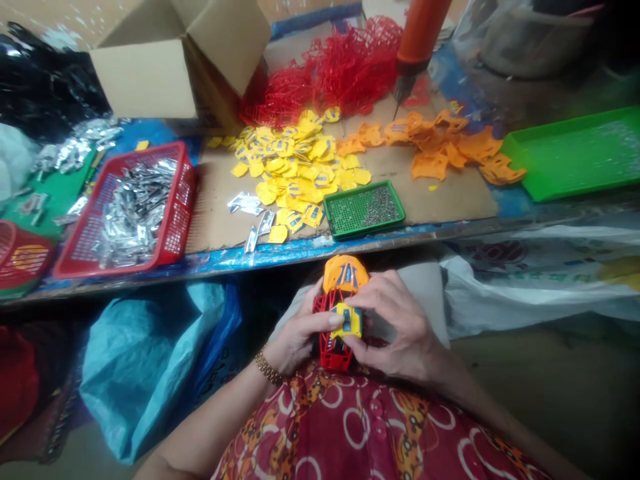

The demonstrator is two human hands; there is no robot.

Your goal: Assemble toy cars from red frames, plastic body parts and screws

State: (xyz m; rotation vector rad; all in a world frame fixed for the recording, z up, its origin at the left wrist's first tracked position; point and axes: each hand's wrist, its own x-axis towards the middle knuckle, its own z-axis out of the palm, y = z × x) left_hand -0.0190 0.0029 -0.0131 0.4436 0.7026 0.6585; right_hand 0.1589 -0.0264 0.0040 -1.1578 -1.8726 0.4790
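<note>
Bare hands clench a small model at the person's lap: the left hand [300,331], wearing a gold bracelet [267,365], and the right hand [397,327] both grasp a red plastic lattice frame [333,350] fitted with a yellow plastic piece [346,320] and topped by an orange plastic shell [345,275]. Below the grip lies a red patterned garment [370,427]; to its left, a crumpled blue plastic sack [145,367]. Ahead of the grip, a blue-edged bench [300,250] carries a green plastic tray of small metal pins [364,209], loose yellow plastic pieces [295,167], orange plastic pieces [445,150] and tangled red plastic lattices [340,73].
</note>
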